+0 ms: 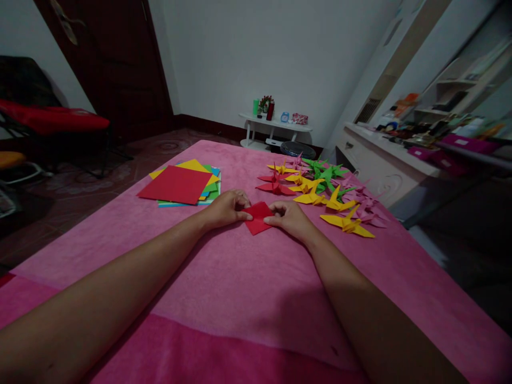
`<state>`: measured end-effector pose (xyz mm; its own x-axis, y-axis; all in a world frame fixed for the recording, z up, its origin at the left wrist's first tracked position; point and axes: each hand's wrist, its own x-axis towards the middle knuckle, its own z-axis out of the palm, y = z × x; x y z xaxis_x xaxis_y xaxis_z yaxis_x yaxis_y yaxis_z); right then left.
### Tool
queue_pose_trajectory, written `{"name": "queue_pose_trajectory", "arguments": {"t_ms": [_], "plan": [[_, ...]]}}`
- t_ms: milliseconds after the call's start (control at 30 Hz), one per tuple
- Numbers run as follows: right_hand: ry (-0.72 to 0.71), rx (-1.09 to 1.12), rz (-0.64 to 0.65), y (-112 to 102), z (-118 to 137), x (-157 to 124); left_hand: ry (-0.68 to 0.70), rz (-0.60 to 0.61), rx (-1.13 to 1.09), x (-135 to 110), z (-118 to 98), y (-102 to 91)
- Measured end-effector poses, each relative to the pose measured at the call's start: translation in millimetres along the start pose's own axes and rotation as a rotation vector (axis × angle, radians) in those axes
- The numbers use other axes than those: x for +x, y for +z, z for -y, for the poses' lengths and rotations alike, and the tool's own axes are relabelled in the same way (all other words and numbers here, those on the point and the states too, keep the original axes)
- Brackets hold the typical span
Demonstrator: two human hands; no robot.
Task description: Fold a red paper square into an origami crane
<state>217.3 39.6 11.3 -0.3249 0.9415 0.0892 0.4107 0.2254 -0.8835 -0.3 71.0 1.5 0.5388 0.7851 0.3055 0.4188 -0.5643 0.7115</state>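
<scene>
A small red piece of folded origami paper, diamond-shaped from here, is held just over the pink cloth between both hands. My left hand pinches its left corner, thumb on top. At the right corner, my right hand grips it the same way, with the thumb across the face. The fingers beneath the paper are partly hidden. To the left lies a stack of square coloured sheets with a red sheet on top and yellow, green and blue edges showing. Several folded paper cranes, such as a yellow crane and a red crane, stand to the right.
The pink cloth covers the table. Behind it is a low white shelf with small items. A cluttered white dresser stands at right. A red-covered chair and a dark door are at left.
</scene>
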Motion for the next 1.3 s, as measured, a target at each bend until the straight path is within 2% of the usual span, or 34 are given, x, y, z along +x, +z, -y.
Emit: {"name": "queue_pose_trajectory", "arguments": {"t_ms": [133,233,367,600,700,900,1067,1167,1300], "plan": [[0.013,-0.017,0.045,0,2,-2,0.041,-0.012,0.066,-5,-3,-1.2],[-0.022,-0.120,-0.034,0,-5,-1,-0.035,-0.034,0.024,-9,-3,-0.2],[-0.045,-0.181,-0.147,0,-12,-1,-0.094,0.002,-0.047,-12,-3,1.2],[-0.052,-0.123,0.017,1,-9,-7,0.040,0.131,0.000,-13,-5,-5.4],[-0.050,-0.072,0.062,2,-4,-7,0.034,0.158,0.006,-14,-9,-7.6],[-0.029,-0.088,0.113,4,0,-8,0.011,0.138,0.072,-14,-15,-5.2],[-0.026,-0.224,0.063,8,0,-8,-0.014,0.050,0.186,-15,-13,8.0],[-0.055,-0.282,0.044,10,4,-9,0.057,-0.010,0.309,-16,-18,12.5],[-0.098,-0.366,0.038,12,11,-12,0.195,-0.047,0.506,-18,-38,7.4]]}}
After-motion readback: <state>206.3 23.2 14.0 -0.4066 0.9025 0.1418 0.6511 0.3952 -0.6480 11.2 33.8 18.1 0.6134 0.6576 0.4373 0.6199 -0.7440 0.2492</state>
